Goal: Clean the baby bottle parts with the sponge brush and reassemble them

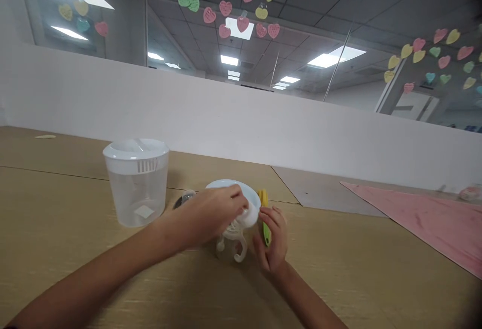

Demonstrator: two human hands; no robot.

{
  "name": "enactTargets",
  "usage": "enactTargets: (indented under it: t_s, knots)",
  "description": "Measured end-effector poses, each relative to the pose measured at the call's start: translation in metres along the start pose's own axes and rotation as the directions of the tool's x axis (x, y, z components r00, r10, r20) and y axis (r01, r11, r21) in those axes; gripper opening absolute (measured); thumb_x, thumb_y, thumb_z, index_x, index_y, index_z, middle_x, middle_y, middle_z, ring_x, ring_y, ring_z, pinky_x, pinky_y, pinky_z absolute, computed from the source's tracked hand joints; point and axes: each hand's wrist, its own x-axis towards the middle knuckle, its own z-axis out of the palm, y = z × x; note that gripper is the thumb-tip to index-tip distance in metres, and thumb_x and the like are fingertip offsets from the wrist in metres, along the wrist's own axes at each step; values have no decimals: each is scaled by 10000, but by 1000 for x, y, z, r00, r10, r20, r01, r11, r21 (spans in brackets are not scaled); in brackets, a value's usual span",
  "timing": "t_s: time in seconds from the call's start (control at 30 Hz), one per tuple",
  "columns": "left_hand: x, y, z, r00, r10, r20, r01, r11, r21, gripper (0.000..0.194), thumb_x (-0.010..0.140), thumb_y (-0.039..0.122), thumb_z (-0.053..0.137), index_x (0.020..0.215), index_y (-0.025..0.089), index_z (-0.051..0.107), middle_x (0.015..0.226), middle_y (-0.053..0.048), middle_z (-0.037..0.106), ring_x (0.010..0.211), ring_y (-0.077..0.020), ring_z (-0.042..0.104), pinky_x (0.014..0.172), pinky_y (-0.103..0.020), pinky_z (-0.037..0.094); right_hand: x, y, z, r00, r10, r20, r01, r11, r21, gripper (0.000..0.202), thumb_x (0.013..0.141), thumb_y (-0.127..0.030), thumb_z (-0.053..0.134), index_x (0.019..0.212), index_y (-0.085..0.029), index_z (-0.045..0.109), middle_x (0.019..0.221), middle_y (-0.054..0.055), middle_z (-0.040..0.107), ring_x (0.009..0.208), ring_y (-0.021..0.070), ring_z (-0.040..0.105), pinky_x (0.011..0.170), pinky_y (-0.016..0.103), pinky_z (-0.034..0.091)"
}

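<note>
Left forearm (116, 263) foremost; left hand (220, 208) pinches white cap (249, 217) near handled cup (227, 252); right hand (275, 236) loosely open, contact unclear. Suggest bracing cup, levelling cap.

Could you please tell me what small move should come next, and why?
Perhaps the right hand should steady the bottle by its handle: the left hand grips a white cap at the bottle's top, and nothing visibly holds the bottle itself.

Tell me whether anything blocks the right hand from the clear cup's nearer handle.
Nothing visible does: only tabletop shows between the right hand and the nearer handle. The white piece in the left hand appears higher in the picture.
</note>
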Motion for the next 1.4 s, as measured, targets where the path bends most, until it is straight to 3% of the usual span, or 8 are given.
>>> enactTargets:
  t_s: [0.17, 0.33, 0.47, 0.6, 0.7, 0.9, 1.23, 1.4]
  knots:
    - [1, 31, 11, 978, 180, -108, -174, 983, 63, 74, 859, 142, 445, 880, 163, 513, 858, -25, 555, 691, -114, 504, 540, -234, 371, -1, -16, 1, 1000, 8, 24, -11, 990, 143, 620, 805, -284, 503, 1353, -158, 243, 1139, 155, 524, 1024, 278, 547, 781, 435, 502]
    - [10, 20, 31, 965, 173, -195, -168, 985, 40, 187, 913, 252, 394, 791, 153, 495, 725, -9, 547, 598, -111, 487, 514, -248, 352, -6, -20, 5, 995, 92, 26, -95, 988, 118, 583, 780, -214, 531, 1309, -167, 290, 1088, 145, 529, 996, 260, 557, 775, 401, 519]
    - [15, 8, 30, 974, 129, -184, -144, 987, -71, 266, 919, 319, 374, 766, 152, 514, 689, 4, 570, 609, -123, 517, 534, -254, 354, -2, -27, 9, 987, 152, -46, -142, 975, 173, 511, 739, -183, 546, 1219, -185, 371, 1051, 119, 518, 975, 254, 549, 791, 434, 504]
    - [14, -2, 20, 993, 73, -95, -97, 955, -280, 263, 934, 286, 344, 796, 169, 536, 751, 29, 604, 663, -94, 536, 572, -216, 368, 2, -44, 14, 903, 428, -34, -395, 860, 322, 422, 750, -204, 560, 1140, -209, 400, 1025, 98, 510, 935, 228, 547, 782, 423, 501]
    - [14, -5, 25, 990, 83, -113, -113, 952, -285, 279, 940, 263, 323, 802, 168, 546, 758, 24, 608, 662, -93, 530, 585, -213, 370, 1, -51, 16, 848, 528, 47, -496, 760, 419, 378, 780, -224, 549, 1122, -214, 390, 1037, 97, 495, 925, 213, 541, 786, 408, 493]
    - [15, 2, 40, 955, 194, -223, -216, 973, -76, 355, 932, 314, 331, 769, 131, 589, 699, -31, 601, 650, -136, 517, 627, -259, 388, -10, -42, 16, 847, 531, 30, -493, 763, 418, 356, 776, -259, 585, 1083, -213, 411, 1021, 81, 488, 935, 211, 531, 800, 397, 470]
    - [16, -14, 29, 983, 111, -146, -168, 867, -470, 315, 911, 297, 403, 776, 171, 658, 686, 4, 641, 663, -92, 541, 627, -192, 371, -8, -49, 16, 921, 387, -42, -355, 879, 318, 430, 773, -202, 566, 1160, -212, 379, 1050, 95, 523, 979, 214, 560, 812, 364, 481]
    - [17, -16, 35, 983, 140, -114, -177, 873, -454, 282, 907, 252, 415, 792, 174, 661, 684, 15, 640, 641, -83, 540, 604, -183, 378, -10, -41, 17, 952, 306, -28, -290, 924, 250, 479, 754, -197, 562, 1188, -195, 360, 1018, 99, 520, 915, 222, 572, 751, 358, 500]
